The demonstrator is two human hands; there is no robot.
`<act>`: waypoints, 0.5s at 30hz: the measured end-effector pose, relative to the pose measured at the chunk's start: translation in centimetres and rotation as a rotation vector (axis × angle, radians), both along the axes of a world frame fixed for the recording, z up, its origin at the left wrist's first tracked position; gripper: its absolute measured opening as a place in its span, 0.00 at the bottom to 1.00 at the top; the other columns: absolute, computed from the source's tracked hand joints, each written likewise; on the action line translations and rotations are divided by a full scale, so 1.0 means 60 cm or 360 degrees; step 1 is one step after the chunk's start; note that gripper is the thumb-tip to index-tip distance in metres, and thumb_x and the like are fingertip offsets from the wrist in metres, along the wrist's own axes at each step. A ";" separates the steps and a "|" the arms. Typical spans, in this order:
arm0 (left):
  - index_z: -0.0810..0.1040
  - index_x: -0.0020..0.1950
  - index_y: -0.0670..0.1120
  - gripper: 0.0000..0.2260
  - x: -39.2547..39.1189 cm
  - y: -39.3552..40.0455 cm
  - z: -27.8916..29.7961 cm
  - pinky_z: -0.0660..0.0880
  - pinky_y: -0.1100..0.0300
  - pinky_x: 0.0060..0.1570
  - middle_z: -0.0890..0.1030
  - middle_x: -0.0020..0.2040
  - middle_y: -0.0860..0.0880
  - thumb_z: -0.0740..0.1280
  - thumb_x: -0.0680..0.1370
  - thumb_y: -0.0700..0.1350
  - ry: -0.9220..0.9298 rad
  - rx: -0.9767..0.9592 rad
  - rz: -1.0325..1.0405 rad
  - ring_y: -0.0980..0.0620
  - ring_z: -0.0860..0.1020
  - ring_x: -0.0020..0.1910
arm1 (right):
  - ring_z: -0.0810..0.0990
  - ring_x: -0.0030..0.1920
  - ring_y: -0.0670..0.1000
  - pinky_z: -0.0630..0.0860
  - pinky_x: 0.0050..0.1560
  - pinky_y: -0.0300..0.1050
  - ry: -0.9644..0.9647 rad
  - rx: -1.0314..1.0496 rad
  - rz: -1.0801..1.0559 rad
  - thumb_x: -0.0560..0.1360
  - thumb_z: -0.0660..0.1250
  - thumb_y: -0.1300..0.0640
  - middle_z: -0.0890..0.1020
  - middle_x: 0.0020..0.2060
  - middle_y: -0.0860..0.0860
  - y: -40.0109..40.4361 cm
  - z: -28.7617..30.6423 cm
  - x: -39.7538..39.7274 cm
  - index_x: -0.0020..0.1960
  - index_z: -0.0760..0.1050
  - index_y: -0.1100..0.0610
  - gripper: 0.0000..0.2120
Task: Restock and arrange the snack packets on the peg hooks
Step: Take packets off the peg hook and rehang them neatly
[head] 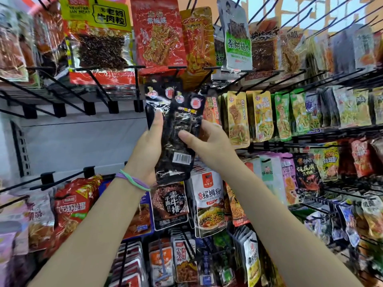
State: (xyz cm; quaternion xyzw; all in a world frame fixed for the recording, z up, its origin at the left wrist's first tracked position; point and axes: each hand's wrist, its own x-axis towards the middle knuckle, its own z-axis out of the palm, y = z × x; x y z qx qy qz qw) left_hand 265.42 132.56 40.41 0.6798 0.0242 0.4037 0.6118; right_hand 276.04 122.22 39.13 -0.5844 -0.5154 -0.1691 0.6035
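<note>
I hold a stack of black snack packets (178,137) upright in front of the rack, their round red-and-white logos at the top and a barcode label low down. My left hand (148,146) grips the stack from the left, thumb up along its edge. My right hand (204,143) grips it from the right, with the thumb lying across the front. The packets' tops sit just under a black peg hook (176,68) of the upper row. Whether any packet hangs on a hook I cannot tell.
Bare black peg hooks (97,85) stick out over a grey back panel (83,141) on the left. Red packets (157,36) hang above, yellow and green packets (261,117) to the right, and more packets (209,201) below my wrists.
</note>
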 end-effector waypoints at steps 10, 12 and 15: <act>0.77 0.67 0.51 0.44 -0.001 0.041 -0.016 0.74 0.42 0.64 0.83 0.62 0.49 0.62 0.64 0.83 -0.0096 0.0042 0.0377 0.44 0.80 0.62 | 0.75 0.33 0.45 0.72 0.35 0.43 0.0005 0.0521 -0.0163 0.77 0.72 0.59 0.77 0.35 0.49 -0.007 -0.002 -0.025 0.51 0.72 0.56 0.08; 0.75 0.60 0.53 0.26 -0.009 0.021 -0.012 0.70 0.63 0.57 0.79 0.54 0.59 0.60 0.77 0.72 -0.0158 0.0138 0.0398 0.62 0.77 0.53 | 0.70 0.32 0.43 0.69 0.34 0.40 -0.0087 0.0450 -0.0174 0.76 0.74 0.57 0.73 0.32 0.45 0.006 -0.005 -0.038 0.52 0.74 0.54 0.09; 0.76 0.50 0.58 0.10 -0.004 0.009 -0.015 0.72 0.70 0.42 0.78 0.47 0.61 0.59 0.84 0.60 -0.0150 0.0247 0.0513 0.70 0.76 0.41 | 0.67 0.31 0.42 0.66 0.35 0.36 -0.0107 0.0355 -0.0083 0.74 0.75 0.50 0.69 0.32 0.44 0.010 -0.007 -0.051 0.52 0.77 0.53 0.11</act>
